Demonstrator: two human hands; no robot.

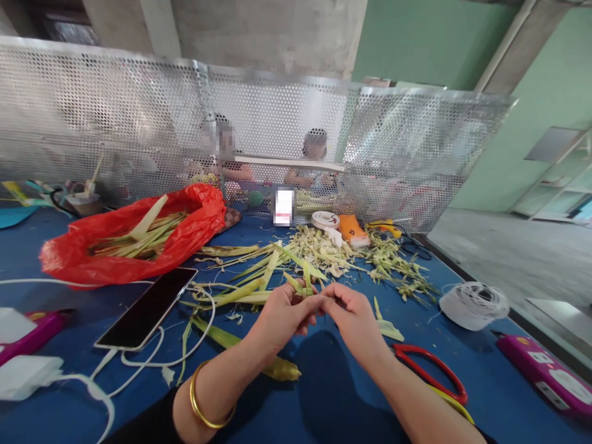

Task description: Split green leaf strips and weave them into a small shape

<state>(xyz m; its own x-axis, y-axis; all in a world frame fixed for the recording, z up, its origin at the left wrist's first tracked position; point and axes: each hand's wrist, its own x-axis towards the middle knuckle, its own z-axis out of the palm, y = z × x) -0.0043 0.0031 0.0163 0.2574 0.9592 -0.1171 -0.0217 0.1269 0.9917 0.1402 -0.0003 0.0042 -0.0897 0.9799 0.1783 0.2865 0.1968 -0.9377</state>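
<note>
My left hand [291,311] is closed around a small bundle of folded pale-green leaf strips [305,285], whose ends stick up above the fingers. My right hand [349,311] pinches with thumb and forefinger right at the left thumb tip; what lies in that pinch is too small to make out. Beneath my left forearm lies a long green leaf [217,333] with a thick yellowish end. Loose leaf strips [250,293] spread just beyond my left hand, and a short cut piece of leaf [389,330] lies right of my right hand.
A red plastic bag [198,216] of leaf strips stands left, near a phone [148,308] and white cables. Shredded scraps [319,246] lie behind my hands. Right are red-handled scissors [430,370], a string roll [474,305] and a purple device [546,373]. A perforated metal screen [277,105] stands behind; people sit beyond.
</note>
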